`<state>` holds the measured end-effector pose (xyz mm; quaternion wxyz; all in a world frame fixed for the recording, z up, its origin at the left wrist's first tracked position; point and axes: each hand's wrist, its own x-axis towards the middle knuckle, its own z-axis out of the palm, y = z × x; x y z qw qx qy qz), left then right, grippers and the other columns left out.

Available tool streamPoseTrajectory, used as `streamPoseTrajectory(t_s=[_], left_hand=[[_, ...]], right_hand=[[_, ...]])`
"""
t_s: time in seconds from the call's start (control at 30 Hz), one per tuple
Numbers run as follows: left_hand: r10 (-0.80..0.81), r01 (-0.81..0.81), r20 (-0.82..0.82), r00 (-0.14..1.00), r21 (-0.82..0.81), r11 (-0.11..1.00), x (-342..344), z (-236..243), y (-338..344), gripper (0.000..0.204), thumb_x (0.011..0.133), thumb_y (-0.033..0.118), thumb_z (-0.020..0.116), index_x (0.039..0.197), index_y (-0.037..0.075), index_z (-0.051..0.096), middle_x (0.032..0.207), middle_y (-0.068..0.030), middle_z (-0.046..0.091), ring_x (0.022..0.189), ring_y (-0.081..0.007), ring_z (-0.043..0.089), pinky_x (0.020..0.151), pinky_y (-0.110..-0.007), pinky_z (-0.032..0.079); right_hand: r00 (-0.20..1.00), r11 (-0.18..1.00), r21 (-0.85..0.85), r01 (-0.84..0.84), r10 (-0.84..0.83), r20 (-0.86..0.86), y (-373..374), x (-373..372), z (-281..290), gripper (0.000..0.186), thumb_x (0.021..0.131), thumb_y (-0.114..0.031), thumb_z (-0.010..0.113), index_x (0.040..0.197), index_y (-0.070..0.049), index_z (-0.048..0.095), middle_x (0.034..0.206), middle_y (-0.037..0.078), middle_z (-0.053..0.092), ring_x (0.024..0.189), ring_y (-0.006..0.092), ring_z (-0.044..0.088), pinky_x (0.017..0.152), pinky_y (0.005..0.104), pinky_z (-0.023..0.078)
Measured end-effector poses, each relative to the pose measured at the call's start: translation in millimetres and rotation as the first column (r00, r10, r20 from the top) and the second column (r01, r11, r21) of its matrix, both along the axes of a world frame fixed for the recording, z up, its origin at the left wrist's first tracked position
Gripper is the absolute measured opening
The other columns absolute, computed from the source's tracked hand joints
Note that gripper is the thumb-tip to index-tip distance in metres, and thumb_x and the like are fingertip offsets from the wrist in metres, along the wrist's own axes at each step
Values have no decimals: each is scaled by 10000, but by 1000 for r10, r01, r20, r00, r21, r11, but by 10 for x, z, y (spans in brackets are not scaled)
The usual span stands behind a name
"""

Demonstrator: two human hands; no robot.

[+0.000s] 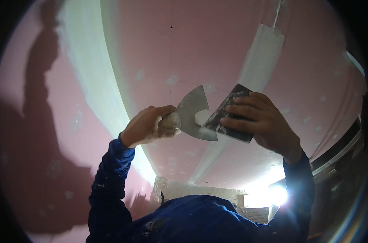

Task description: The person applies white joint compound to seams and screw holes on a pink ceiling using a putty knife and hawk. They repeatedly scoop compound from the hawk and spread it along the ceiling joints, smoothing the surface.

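My left hand (147, 127) is wrapped round the pale handle of a putty knife (190, 101), whose fan-shaped metal blade carries a lump of white compound (201, 118). My right hand (265, 125) grips a dark rectangular plate (227, 104), smeared with white, its fingers spread across the top. The plate's lower left edge lies at the putty knife's blade, right beside the lump. White residue marks the fingers of my left hand and my blue sleeves.
Pink boards (200, 48) with pale patched spots and whitish jointed bands (265, 52) surround my hands. A shadow falls on the left. A bright lamp (278, 196) shines low right near a grey box (255, 214). A dark curved edge runs along the right.
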<state>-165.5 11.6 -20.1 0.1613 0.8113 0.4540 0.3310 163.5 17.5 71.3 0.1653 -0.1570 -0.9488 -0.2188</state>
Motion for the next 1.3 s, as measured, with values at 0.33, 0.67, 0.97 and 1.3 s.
streamPoseTrajectory(t_s=[0.33, 0.67, 0.97, 1.3], left_hand=[[-3, 11, -145, 989, 56, 998, 421, 397, 41, 420, 765, 134, 821, 1136, 21, 659, 924, -173, 751, 800, -345, 732, 756, -383, 586], [201, -158, 230, 952, -194, 968, 21, 161, 7, 401, 791, 192, 818, 1106, -13, 678, 904, -79, 724, 797, -127, 634, 735, -317, 542], [186, -60, 267, 946, -419, 906, -20, -157, -278, 420, 802, 197, 808, 1145, -5, 672, 733, -12, 636, 548, -72, 558, 477, -249, 477], [344, -148, 287, 894, -537, 831, 20, -775, -814, 381, 814, 191, 809, 1088, -33, 668, 747, -51, 659, 547, -102, 570, 454, -276, 451]], right_hand=[[993, 992, 87, 96, -101, 58, 54, 318, -214, 485, 794, -137, 784, 1226, -337, 691, 1287, -64, 635, 1311, 185, 511, 1188, 472, 303], [394, 977, -210, 44, -210, -895, 879, 795, 922, 324, 963, -249, 550, 992, 54, 658, 753, 121, 645, 682, 178, 618, 687, 403, 517], [497, 423, 290, 858, -549, -672, 2089, 110, 2479, 316, 928, -203, 583, 1101, 47, 671, 984, 195, 673, 976, 329, 667, 816, 439, 564], [502, 488, 227, 843, -560, -659, 1968, -43, 2137, 366, 885, -122, 639, 1166, 113, 658, 1193, 300, 572, 1011, 426, 597, 851, 552, 557]])
